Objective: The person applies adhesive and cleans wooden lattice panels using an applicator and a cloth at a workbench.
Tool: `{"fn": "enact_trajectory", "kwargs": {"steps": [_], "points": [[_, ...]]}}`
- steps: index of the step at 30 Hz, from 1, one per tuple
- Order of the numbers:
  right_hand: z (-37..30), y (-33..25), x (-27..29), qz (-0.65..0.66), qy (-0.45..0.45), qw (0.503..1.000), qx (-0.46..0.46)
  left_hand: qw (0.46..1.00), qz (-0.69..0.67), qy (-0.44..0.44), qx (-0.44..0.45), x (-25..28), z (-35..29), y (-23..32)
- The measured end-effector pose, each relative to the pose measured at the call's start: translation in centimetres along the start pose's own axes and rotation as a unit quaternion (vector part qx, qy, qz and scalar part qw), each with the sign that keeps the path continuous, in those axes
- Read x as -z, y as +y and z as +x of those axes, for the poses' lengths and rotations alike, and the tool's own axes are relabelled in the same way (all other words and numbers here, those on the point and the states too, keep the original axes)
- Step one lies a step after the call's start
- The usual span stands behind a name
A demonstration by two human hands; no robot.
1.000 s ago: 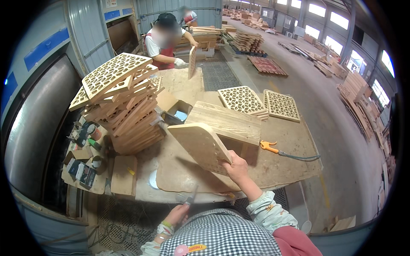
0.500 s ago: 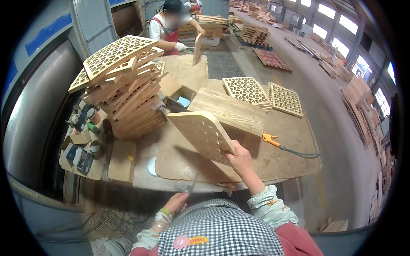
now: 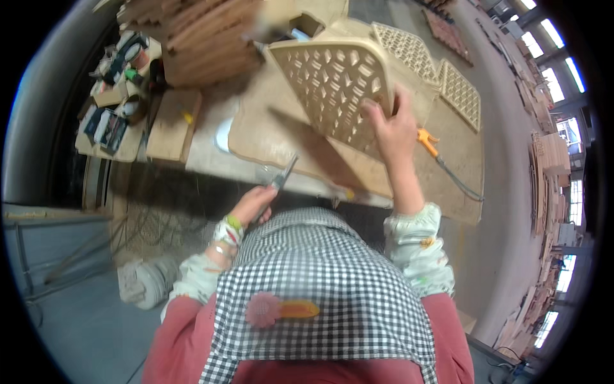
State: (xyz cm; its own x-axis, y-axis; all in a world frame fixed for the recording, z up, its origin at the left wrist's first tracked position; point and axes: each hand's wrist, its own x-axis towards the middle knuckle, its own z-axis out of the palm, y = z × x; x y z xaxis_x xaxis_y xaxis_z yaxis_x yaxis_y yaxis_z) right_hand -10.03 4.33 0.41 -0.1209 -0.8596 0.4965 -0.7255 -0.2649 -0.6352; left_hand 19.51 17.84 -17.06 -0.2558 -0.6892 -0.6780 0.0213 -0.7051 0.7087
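Note:
My right hand (image 3: 398, 133) grips a pale wooden lattice panel (image 3: 320, 86) by its right edge, thumb on the near face. The panel stands tilted above the worktable (image 3: 249, 137), and its many cut-out holes show. In my left hand (image 3: 254, 203) is a slim hand tool (image 3: 283, 176) with a narrow metal end pointing up toward the table's front edge; blur hides its exact kind. The tool is apart from the panel. An orange air blow gun (image 3: 428, 142) with a hose lies on the table, right of my right hand.
Two lattice panels, a nearer one (image 3: 462, 96) and a farther one (image 3: 403, 48), lie at the back right. A tall wood stack (image 3: 211, 48) rises at the left, by a wooden block (image 3: 173, 125) and a side shelf (image 3: 121, 148) of small boxes and cans. A white bucket-like object (image 3: 150, 281) is on the floor.
My view has tipped downward, and the co-worker is out of sight. The panel has been turned so its pierced face shows more fully. Both hands keep their holds.

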Motion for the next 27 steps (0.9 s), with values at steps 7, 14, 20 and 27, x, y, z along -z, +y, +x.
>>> {"fn": "enact_trajectory", "kwargs": {"steps": [7,14,20,27], "points": [[3.7,-0.6,-1.0,0.124,-0.125,0.981,-0.084,1.000,-0.001,-0.008,0.000,-1.0,-0.6,-1.0],[5.7,2.2,-0.2,0.289,-0.200,0.932,-0.094,0.992,0.018,0.069,-0.104,-2.6,-2.1,1.0],[6.1,0.3,-0.7,0.253,-0.223,0.938,-0.084,0.981,0.049,0.119,-0.145,-6.7,-6.7,6.3],[5.5,-0.2,-0.5,0.217,-0.245,0.943,-0.056,0.960,0.081,0.186,-0.194,-10.6,-7.7,7.7]]}}
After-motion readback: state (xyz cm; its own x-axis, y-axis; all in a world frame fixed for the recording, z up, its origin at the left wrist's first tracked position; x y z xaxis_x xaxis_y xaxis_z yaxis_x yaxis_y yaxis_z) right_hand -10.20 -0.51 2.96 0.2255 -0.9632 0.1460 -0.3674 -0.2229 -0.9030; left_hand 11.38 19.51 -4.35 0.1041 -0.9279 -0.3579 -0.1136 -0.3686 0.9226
